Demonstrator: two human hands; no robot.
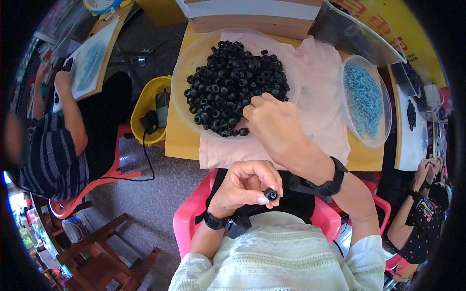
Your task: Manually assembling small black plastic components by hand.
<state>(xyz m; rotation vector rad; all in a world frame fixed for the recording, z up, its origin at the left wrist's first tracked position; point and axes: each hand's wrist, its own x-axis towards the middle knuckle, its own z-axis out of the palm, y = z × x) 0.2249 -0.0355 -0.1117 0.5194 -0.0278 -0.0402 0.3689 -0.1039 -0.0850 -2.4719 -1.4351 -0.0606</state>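
My left hand (247, 185) is in front of my waist, thumb and fingers closed round a small black cylindrical plastic piece (271, 194). Its round end faces up and shows a paler ring inside. My right hand (273, 119) reaches over the near right edge of a wide clear plastic tray (182, 68). Its fingers are curled together at the side of a heap of similar black pieces (230, 82); whatever they grip is hidden under the hand. One loose black piece (243, 131) lies just beside those fingertips.
A pink cloth (320, 97) covers part of the yellowish table (182, 140). To the right stands a clear tray (387, 119) of tiny light-blue pieces (361, 99). A yellow bin (138, 109) with a cable stands left. Other people work at tables on both sides.
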